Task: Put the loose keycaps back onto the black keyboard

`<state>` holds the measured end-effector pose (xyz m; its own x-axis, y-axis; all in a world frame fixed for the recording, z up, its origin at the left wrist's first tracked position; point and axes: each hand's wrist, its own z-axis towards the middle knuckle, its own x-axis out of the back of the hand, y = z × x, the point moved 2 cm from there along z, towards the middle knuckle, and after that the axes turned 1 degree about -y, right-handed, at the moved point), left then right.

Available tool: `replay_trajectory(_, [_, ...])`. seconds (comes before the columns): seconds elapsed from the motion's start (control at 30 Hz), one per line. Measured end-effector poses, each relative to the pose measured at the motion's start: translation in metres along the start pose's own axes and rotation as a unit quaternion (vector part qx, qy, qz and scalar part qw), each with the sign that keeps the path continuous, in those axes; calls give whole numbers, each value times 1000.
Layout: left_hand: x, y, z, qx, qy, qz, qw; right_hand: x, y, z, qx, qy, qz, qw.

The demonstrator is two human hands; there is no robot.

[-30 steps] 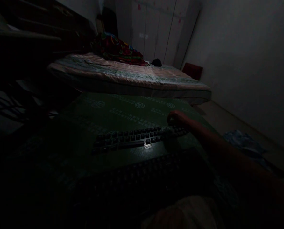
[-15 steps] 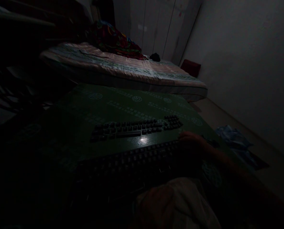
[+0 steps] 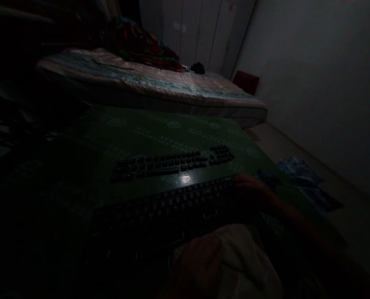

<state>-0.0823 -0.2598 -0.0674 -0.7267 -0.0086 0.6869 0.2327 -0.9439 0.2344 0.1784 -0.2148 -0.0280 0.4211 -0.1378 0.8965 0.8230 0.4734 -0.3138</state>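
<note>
Right hand (image 3: 251, 192) rests at keyboard (image 3: 172, 207) right end, grip indiscernible in dark; blind nudge could scatter mid-frame keycaps (image 3: 172, 162).

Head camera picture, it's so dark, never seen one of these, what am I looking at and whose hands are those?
No machine: a person wears the camera on the head, so you look down at their own hands. On the green table lie a far set of dark keys and a nearer black keyboard. The right hand rests at that keyboard's right end. At the bottom, what seems the left hand is at a pale cloth; the grip is too dark to tell. A bed stands behind.
</note>
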Motion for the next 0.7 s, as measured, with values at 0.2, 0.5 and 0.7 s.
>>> replay_trajectory(0.2, [4, 0, 3, -1, 1, -3, 1000, -9, -10, 7, 22, 22, -21, 999])
replay_trajectory(0.5, [6, 2, 5, -3, 9, -11, 1000, -22, -12, 27, 57, -33, -48, 997])
replay_trajectory(0.7, [1, 0, 1, -4, 20, -13, 1000, -21, -12, 27, 31, -46, -33, 998])
